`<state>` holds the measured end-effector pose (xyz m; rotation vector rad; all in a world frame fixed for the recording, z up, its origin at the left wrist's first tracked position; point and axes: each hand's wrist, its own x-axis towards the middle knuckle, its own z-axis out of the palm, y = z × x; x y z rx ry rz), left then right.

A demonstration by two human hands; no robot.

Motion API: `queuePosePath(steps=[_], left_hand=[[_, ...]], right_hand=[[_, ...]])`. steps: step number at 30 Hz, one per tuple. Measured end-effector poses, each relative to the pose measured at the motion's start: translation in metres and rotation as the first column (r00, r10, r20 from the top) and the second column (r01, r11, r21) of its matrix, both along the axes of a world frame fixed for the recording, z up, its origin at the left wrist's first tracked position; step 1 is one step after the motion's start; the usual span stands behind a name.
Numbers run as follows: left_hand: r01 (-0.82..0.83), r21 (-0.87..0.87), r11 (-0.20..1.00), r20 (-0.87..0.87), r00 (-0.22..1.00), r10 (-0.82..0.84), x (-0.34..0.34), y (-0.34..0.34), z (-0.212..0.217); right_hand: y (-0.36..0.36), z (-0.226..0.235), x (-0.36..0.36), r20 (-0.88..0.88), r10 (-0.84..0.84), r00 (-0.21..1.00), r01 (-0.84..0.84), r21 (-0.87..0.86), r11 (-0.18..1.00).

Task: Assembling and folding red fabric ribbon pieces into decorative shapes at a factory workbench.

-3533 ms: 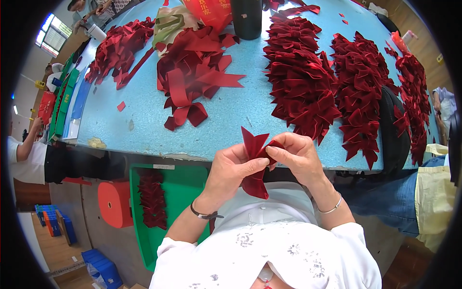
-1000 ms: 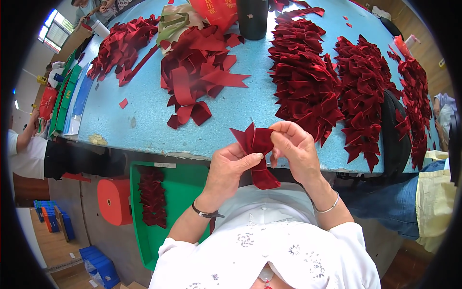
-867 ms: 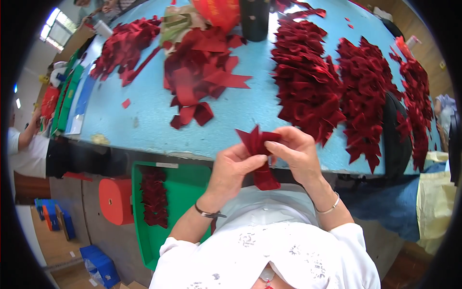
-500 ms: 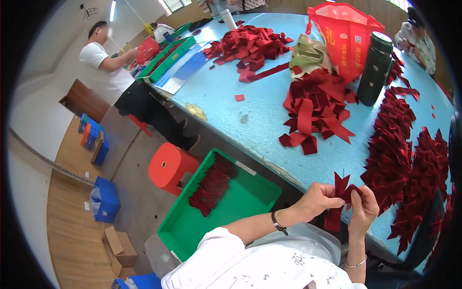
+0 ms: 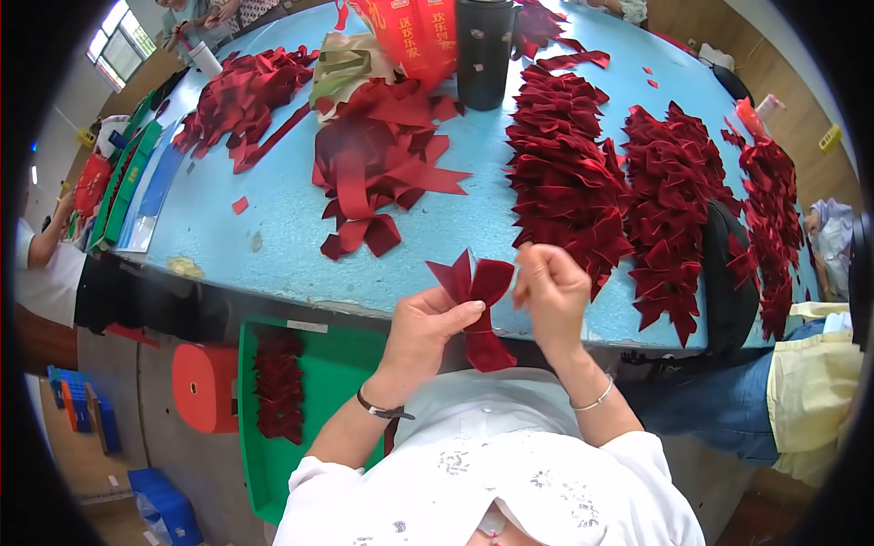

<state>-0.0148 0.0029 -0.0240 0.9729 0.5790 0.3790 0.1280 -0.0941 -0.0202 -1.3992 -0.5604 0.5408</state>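
My left hand (image 5: 421, 338) pinches a dark red velvet ribbon bow (image 5: 492, 280) between thumb and fingers, just off the table's near edge. Pointed ribbon ends stick up from it, and a wider loop hangs below the thumb. Close by on the right, my right hand (image 5: 555, 296) is raised, its thumb and fingers curled together and apart from the bow. Whatever it may pinch is too small to see. Beyond my hands lies a loose heap of red ribbon pieces (image 5: 391, 150). Rows of finished-looking bows (image 5: 560, 182) are packed tightly at the right.
The blue table (image 5: 282, 264) also bears a dark flask (image 5: 482, 55), a red bag (image 5: 414, 36) and another ribbon heap (image 5: 246, 96). A green tray (image 5: 314, 400) with bows sits low at the left beside a red stool (image 5: 202, 387). Other people are around the table.
My view has swung to the right. The bow was between both hands; my right hand has come away from it, while my left still grips it.
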Motion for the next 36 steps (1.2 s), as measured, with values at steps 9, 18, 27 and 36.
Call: queuePosePath(steps=[9,18,27,36], left_hand=[[0.083,-0.026,0.996,0.096,0.992,-0.080,0.016,-0.010,0.018],[0.193,-0.040,0.980,0.020,0.981,-0.192,0.016,0.001,0.019],[0.037,-0.021,0.999,0.055,0.998,-0.035,0.016,-0.002,0.011],[0.164,-0.144,0.976,0.082,0.985,-0.153,0.013,0.001,0.024]], right_hand=[[-0.008,0.007,0.007,0.036,0.139,0.990,-0.142,0.079,0.987],[-0.004,0.011,0.015,-0.055,0.152,0.987,-0.151,0.018,0.988],[-0.034,0.009,0.013,-0.131,0.451,0.883,-0.460,-0.048,0.887],[-0.032,0.015,0.019,-0.268,0.422,0.866,-0.440,-0.007,0.898]])
